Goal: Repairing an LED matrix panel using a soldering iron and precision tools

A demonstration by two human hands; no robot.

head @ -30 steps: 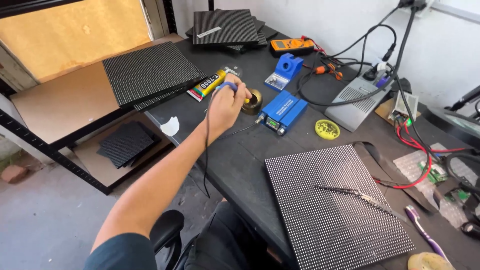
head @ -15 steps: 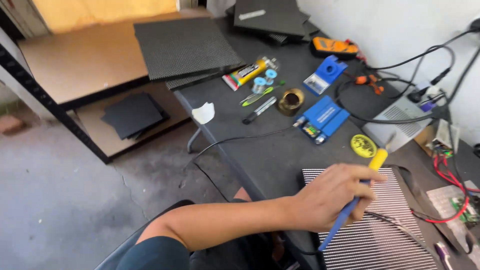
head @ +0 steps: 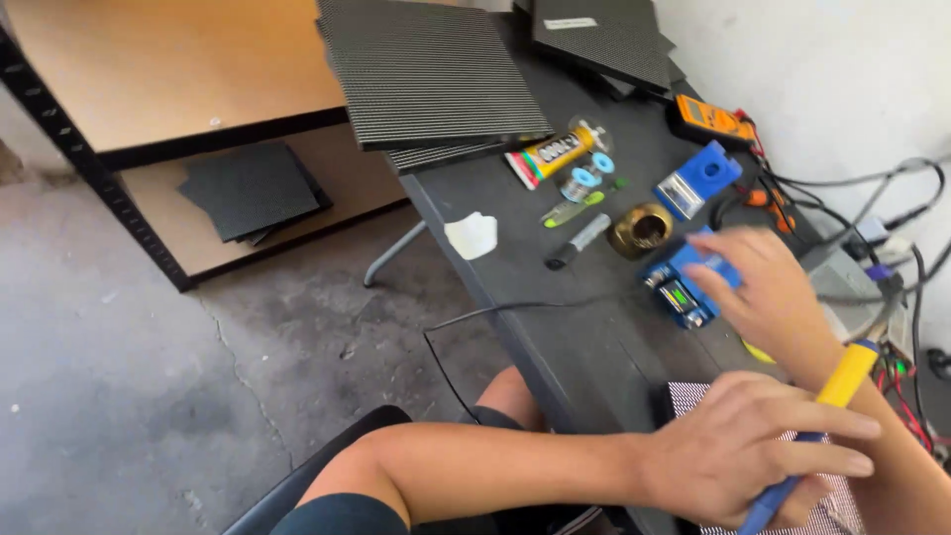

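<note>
My left hand [head: 753, 451] is closed around a soldering iron [head: 847, 374] with a yellow and blue handle, held low over a dotted LED panel [head: 686, 398] at the near end of the black table [head: 555, 327]. My right hand [head: 768, 292] reaches in from the right with its fingers spread. It is blurred, hovers over a small blue electronic unit [head: 679, 295] and holds nothing. The iron's tip is hidden below the frame.
Beyond the hands lie a brass tip-cleaner tin [head: 642, 228], a black pen [head: 578, 241], a solder spool [head: 580, 183], a glue tube [head: 550, 156], a blue box [head: 698, 178], an orange multimeter [head: 708, 119] and a white scrap [head: 472, 235]. Stacked dark panels [head: 426, 74] overhang a wooden shelf [head: 168, 69]. Cables crowd the right.
My left hand carried the soldering iron from the brass tin back to the near LED panel. My right hand has come into view over the blue unit.
</note>
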